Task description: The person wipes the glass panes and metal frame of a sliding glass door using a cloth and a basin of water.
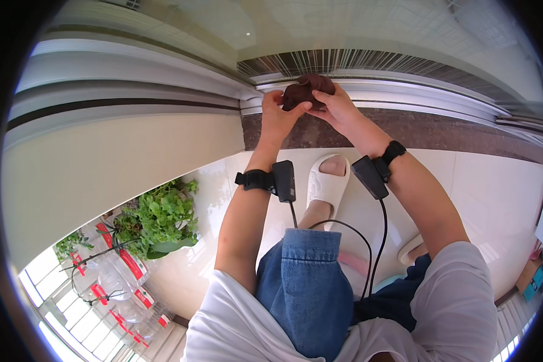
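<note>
A bunched dark brown cloth is held between both hands, close to the glass pane and its white frame. My left hand grips the cloth's left side, thumb towards the right. On the other side, my right hand has its thumb on top of the cloth and its fingers beneath. Just behind the cloth runs the white sliding-door track, above a dark brown stone sill. What the cloth's far underside touches is hidden.
Leafy green potted plants and several clear plastic bottles with red labels stand at the lower left. A beige wall panel borders the left side. Black cables hang from the wrist devices. Glossy pale floor tiles lie below.
</note>
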The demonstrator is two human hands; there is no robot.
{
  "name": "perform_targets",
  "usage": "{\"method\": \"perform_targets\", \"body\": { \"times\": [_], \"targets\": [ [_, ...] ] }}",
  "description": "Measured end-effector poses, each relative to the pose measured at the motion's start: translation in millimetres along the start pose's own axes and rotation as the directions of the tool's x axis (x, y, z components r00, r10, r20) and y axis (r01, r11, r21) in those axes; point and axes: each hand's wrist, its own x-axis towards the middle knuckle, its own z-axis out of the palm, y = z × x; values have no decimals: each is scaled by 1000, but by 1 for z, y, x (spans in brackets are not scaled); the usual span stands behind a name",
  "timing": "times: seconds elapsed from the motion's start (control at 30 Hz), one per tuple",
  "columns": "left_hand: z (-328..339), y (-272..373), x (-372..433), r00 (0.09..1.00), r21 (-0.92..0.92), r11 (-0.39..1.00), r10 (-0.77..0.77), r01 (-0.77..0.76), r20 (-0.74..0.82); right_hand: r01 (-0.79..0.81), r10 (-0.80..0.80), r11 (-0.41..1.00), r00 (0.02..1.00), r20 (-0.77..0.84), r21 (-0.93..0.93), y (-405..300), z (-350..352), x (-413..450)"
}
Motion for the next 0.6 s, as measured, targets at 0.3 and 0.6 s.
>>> {"method": "perform_targets", "body": {
  "times": [0.3, 0.6],
  "targets": [
    [-30, 14, 10, 984, -319, 939, -161, 131, -69, 112, -109, 993, 986, -126, 19, 15, 43, 11],
    [-61, 70, -8, 814, -246, 890, 199, -383, -546, 460, -447, 866, 888, 108, -197, -21, 111, -19]
  ]
}}
